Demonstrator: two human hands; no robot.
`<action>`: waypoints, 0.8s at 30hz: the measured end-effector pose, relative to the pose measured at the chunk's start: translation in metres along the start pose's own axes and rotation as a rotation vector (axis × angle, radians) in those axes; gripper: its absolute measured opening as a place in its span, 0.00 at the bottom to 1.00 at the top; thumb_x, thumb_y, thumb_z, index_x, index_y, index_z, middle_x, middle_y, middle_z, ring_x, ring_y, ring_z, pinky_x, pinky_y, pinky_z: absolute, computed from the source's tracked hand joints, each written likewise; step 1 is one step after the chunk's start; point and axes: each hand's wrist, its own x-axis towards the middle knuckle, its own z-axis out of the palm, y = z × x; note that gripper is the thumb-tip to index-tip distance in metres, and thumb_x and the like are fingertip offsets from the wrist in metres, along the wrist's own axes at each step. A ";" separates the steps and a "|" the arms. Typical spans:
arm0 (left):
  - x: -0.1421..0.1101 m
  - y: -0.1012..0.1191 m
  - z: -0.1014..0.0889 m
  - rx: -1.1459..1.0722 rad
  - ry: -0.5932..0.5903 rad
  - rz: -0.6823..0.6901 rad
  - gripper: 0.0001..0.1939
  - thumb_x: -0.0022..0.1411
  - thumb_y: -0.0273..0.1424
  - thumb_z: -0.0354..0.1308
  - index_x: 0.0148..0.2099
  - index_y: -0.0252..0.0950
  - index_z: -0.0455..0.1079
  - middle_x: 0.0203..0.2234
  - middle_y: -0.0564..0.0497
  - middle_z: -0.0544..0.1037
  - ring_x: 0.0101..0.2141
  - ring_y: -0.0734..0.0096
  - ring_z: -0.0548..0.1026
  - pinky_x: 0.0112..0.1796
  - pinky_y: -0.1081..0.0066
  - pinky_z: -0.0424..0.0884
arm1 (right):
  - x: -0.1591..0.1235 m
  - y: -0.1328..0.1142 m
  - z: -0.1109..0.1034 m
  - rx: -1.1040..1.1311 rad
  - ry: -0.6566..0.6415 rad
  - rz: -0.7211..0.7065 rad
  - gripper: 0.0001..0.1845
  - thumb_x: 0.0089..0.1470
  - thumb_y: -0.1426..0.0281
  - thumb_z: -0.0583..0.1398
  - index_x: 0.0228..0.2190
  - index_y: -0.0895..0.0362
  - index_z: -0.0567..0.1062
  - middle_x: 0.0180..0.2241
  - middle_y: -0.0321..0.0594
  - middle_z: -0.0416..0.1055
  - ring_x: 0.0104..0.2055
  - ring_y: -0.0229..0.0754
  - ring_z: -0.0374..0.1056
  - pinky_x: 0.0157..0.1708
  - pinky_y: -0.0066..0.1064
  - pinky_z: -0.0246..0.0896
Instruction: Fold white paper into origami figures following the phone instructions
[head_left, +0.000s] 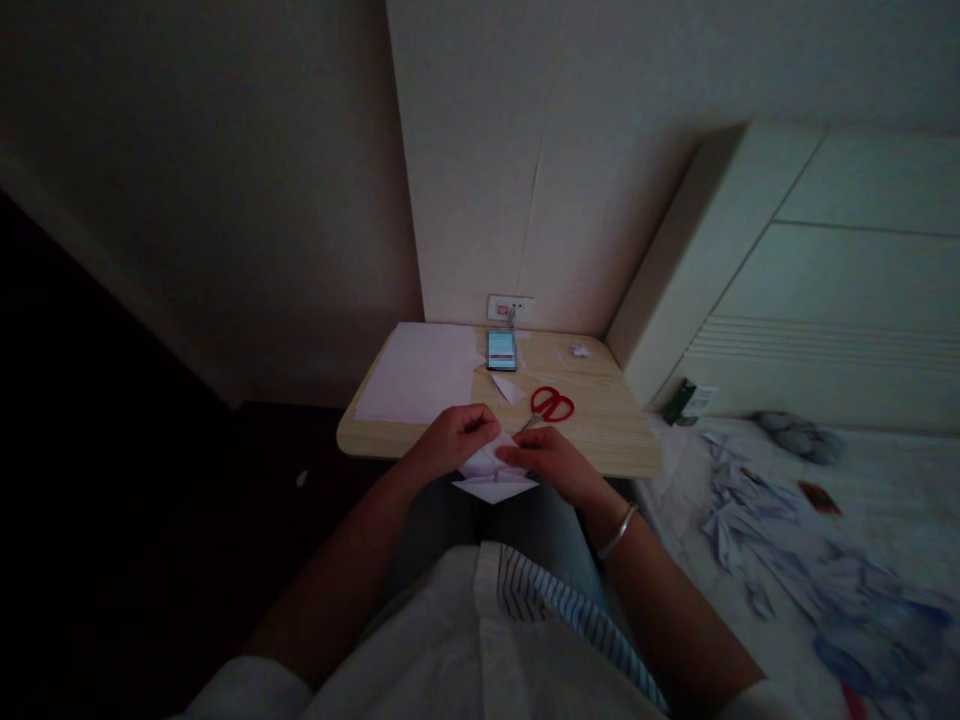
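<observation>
A folded piece of white paper [495, 487] is held between my two hands, just off the front edge of the small wooden table. My left hand [459, 436] pinches its upper left side with thumb and fingers. From the right, my right hand [551, 458] grips the paper, its thumb pressed on the folded surface. The paper has several creases and a pointed, triangular lower flap. Red-handled scissors [552, 404] lie on the table just beyond my right hand, their blades partly hidden by it.
On the wooden table [615, 430] lie a stack of white paper [424, 370], a lit phone [501, 351], a paper triangle [508, 388] and a small crumpled scrap [579, 351]. A wall socket [510, 308] is behind. The bed [675, 520] at right holds many folded papers.
</observation>
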 end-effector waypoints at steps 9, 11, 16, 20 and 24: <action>-0.015 -0.009 0.004 -0.636 0.127 -0.223 0.28 0.51 0.52 0.57 0.41 0.32 0.74 0.31 0.46 0.78 0.28 0.68 0.73 0.28 0.72 0.66 | -0.001 -0.006 -0.001 0.148 0.239 -0.062 0.14 0.36 0.61 0.68 0.19 0.58 0.72 0.17 0.31 0.65 0.19 0.31 0.58 0.20 0.24 0.52; -0.024 -0.013 0.014 -0.781 0.125 -0.159 0.31 0.46 0.53 0.61 0.41 0.30 0.74 0.32 0.42 0.79 0.32 0.64 0.75 0.33 0.68 0.70 | -0.002 -0.009 -0.004 0.180 0.288 -0.061 0.14 0.36 0.61 0.68 0.19 0.57 0.73 0.17 0.31 0.66 0.19 0.32 0.58 0.19 0.24 0.51; -0.039 -0.001 0.044 -0.752 0.217 -0.231 0.23 0.43 0.38 0.69 0.42 0.32 0.74 0.34 0.44 0.79 0.32 0.63 0.76 0.30 0.68 0.73 | -0.008 -0.023 -0.005 0.169 0.235 -0.076 0.14 0.37 0.61 0.68 0.20 0.58 0.74 0.19 0.33 0.67 0.20 0.33 0.60 0.20 0.25 0.54; -0.039 0.017 0.051 -0.758 0.403 -0.211 0.18 0.47 0.34 0.67 0.41 0.33 0.74 0.36 0.46 0.79 0.35 0.65 0.76 0.31 0.70 0.74 | -0.019 -0.028 0.004 0.111 0.492 -0.326 0.13 0.46 0.59 0.64 0.27 0.56 0.73 0.21 0.31 0.67 0.21 0.32 0.60 0.21 0.24 0.56; -0.041 0.028 0.050 -0.851 0.483 -0.180 0.17 0.48 0.33 0.67 0.41 0.33 0.74 0.36 0.46 0.80 0.37 0.66 0.76 0.35 0.68 0.74 | -0.033 -0.021 0.018 0.010 0.588 -0.440 0.12 0.46 0.61 0.65 0.25 0.56 0.71 0.21 0.31 0.66 0.21 0.32 0.58 0.21 0.25 0.56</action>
